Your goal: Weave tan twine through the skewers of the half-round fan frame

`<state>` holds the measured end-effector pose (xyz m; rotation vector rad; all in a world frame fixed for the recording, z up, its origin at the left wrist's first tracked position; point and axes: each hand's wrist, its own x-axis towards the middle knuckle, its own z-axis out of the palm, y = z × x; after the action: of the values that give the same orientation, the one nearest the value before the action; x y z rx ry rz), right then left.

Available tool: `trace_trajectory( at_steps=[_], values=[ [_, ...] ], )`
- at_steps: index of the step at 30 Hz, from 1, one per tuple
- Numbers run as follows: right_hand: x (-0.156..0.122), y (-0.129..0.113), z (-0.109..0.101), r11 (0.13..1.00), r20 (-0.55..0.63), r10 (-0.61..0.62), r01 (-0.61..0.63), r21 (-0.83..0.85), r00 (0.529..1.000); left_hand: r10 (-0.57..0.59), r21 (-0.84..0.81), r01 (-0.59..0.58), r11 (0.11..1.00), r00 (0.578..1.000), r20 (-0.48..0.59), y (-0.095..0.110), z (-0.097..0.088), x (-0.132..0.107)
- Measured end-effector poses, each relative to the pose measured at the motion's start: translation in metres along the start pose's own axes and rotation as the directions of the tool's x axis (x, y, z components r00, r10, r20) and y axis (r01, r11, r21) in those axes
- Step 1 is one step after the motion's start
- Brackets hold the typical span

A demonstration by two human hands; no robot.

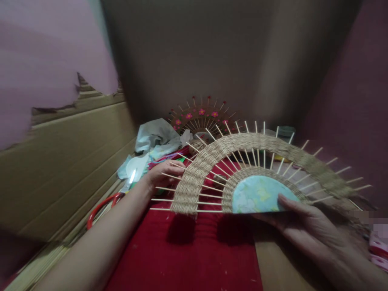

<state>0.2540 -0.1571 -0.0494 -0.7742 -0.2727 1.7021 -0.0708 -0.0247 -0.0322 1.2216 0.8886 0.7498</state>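
A half-round woven fan (214,157) is held up above the red cloth (194,254). Thin pale sticks fan out through its two straw-coloured bands, and a light blue half-disc with a yellow pattern forms its centre. My right hand (306,230) is shut on the fan at the lower right of the blue piece, thumb on the front and fingers underneath. Behind the sticks at the fan's left side is my left hand (163,173). Its fingers stretch toward the outer band; the tips are partly covered, and I cannot tell whether they touch it.
Orange-handled scissors (104,204) lie by my left forearm, beside a cardboard wall (69,169). At the back stands a finished-looking fan with pink flowers (201,112). Near it are a grey-white cloth (157,135) and a twine ball (197,146).
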Motion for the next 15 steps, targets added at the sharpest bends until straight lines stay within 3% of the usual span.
trace_trajectory(
  at_steps=[3,8,13,15],
  values=[
    [0.003,-0.002,-0.003,1.000,-0.001,-0.002,0.002,-0.007,1.000,-0.020,0.046,0.018,0.999,0.999,0.045,0.000,0.004,0.000],
    [0.003,-0.003,0.000,1.000,-0.002,-0.031,0.031,-0.004,1.000,0.063,0.028,-0.065,0.998,0.995,0.077,0.007,-0.004,-0.003],
    [0.000,-0.004,0.003,0.999,-0.014,-0.043,0.043,0.003,0.999,0.086,0.023,-0.087,0.996,0.996,0.016,0.013,-0.012,-0.010],
    [0.001,-0.003,0.002,0.999,0.039,-0.045,0.045,0.008,0.998,0.094,0.044,-0.095,0.995,0.995,0.022,0.015,-0.013,-0.012]
  ],
)
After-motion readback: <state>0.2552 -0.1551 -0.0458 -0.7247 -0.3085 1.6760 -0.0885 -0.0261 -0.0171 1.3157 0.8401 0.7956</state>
